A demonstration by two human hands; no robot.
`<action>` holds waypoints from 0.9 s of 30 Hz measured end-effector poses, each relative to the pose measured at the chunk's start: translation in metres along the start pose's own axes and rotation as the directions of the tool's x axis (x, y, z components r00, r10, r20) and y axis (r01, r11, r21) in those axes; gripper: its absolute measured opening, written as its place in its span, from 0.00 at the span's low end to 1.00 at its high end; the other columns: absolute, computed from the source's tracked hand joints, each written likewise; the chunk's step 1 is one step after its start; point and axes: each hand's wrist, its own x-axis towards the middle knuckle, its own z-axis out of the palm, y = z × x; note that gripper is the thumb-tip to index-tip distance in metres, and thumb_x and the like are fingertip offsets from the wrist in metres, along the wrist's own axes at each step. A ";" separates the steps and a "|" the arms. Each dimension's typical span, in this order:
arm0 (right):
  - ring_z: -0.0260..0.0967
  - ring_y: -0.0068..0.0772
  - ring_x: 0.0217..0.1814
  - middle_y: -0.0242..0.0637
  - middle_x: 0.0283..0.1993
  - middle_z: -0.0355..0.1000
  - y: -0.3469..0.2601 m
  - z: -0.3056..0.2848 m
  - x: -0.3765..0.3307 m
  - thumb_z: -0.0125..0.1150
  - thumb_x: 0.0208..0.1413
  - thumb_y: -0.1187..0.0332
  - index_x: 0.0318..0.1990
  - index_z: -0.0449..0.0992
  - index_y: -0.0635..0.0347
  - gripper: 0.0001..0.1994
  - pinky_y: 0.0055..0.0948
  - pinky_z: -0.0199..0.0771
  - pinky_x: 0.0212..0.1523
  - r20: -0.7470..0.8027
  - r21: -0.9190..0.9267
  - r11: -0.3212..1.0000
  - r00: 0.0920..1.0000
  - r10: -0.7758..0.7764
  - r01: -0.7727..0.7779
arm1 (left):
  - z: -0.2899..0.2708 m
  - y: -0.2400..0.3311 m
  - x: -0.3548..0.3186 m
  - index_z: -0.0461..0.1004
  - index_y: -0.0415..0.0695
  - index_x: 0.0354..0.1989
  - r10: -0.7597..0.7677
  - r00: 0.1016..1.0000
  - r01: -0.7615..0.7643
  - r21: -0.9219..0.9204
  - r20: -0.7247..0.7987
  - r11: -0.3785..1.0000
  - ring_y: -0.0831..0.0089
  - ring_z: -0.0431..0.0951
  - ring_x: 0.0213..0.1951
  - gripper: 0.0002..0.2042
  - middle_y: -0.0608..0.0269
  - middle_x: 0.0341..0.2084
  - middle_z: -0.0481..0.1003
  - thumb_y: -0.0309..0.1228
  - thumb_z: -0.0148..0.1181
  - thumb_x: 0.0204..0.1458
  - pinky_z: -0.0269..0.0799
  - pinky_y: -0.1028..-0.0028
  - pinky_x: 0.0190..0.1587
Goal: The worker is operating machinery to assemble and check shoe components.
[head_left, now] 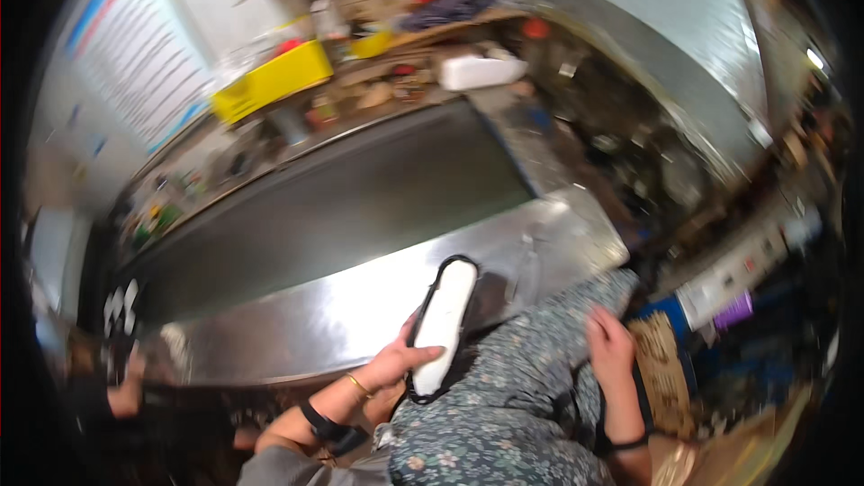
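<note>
No lettering can be read. Rows of print are borne by the white, blue-edged wall poster (137,56), blurred beyond reading.

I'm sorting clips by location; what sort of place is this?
Probably a small workshop, perhaps for footwear: a sole-shaped white piece in the left hand, a metal-edged worktable, and a yellow box behind it.

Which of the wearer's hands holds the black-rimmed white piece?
The left hand: its thumb lies on the white piece. The right hand is apart from it.
</note>
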 end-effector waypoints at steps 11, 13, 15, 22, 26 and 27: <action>0.78 0.44 0.43 0.47 0.48 0.76 -0.083 -0.018 0.019 0.68 0.49 0.55 0.50 0.75 0.61 0.24 0.34 0.78 0.40 0.187 -0.496 0.711 0.861 -0.472 0.498 | 0.179 0.047 0.112 0.70 0.36 0.54 0.022 0.851 0.013 -0.063 0.525 0.998 0.69 0.71 0.53 0.21 0.56 0.51 0.72 0.43 0.47 0.65 0.66 0.72 0.55; 0.78 0.44 0.45 0.47 0.48 0.77 -0.090 -0.031 0.014 0.69 0.48 0.57 0.48 0.75 0.64 0.24 0.34 0.78 0.42 0.254 -0.465 0.808 0.929 -0.269 0.361 | 0.199 0.041 0.109 0.76 0.38 0.45 -0.138 0.883 0.167 -0.024 0.448 0.986 0.72 0.73 0.47 0.19 0.60 0.43 0.76 0.43 0.48 0.65 0.68 0.74 0.50; 0.77 0.44 0.45 0.47 0.48 0.77 -0.087 -0.044 0.013 0.70 0.48 0.58 0.48 0.75 0.65 0.24 0.34 0.78 0.43 0.297 -0.415 0.865 0.940 -0.165 0.283 | 0.208 0.026 0.109 0.76 0.38 0.44 -0.162 0.892 0.200 -0.048 0.422 0.979 0.72 0.74 0.45 0.19 0.60 0.41 0.76 0.43 0.47 0.65 0.68 0.73 0.50; 0.64 0.31 0.64 0.47 0.56 0.71 -0.004 0.028 -0.063 0.55 0.62 0.70 0.60 0.69 0.64 0.19 0.29 0.63 0.61 -0.150 0.317 0.927 0.954 0.260 -0.202 | 0.200 0.004 0.118 0.72 0.38 0.48 0.678 0.584 -0.811 0.274 0.448 0.517 0.48 0.72 0.50 0.17 0.48 0.45 0.74 0.30 0.60 0.50 0.66 0.59 0.55; 0.65 0.14 0.37 0.27 0.35 0.73 0.026 0.014 -0.059 0.56 0.63 0.70 0.43 0.76 0.66 0.08 0.20 0.69 0.39 -0.058 0.334 0.882 0.927 0.371 -0.333 | 0.189 0.012 0.144 0.72 0.38 0.51 0.492 0.723 -0.669 0.314 0.485 0.674 0.50 0.72 0.52 0.19 0.47 0.47 0.73 0.30 0.62 0.50 0.66 0.63 0.57; 0.57 0.10 0.30 0.21 0.28 0.69 0.031 0.005 -0.050 0.57 0.63 0.69 0.37 0.75 0.67 0.08 0.17 0.63 0.30 -0.045 0.285 0.895 0.928 0.369 -0.342 | 0.188 0.013 0.154 0.71 0.38 0.52 0.457 0.756 -0.618 0.283 0.468 0.733 0.56 0.74 0.49 0.18 0.49 0.46 0.74 0.29 0.62 0.53 0.68 0.66 0.54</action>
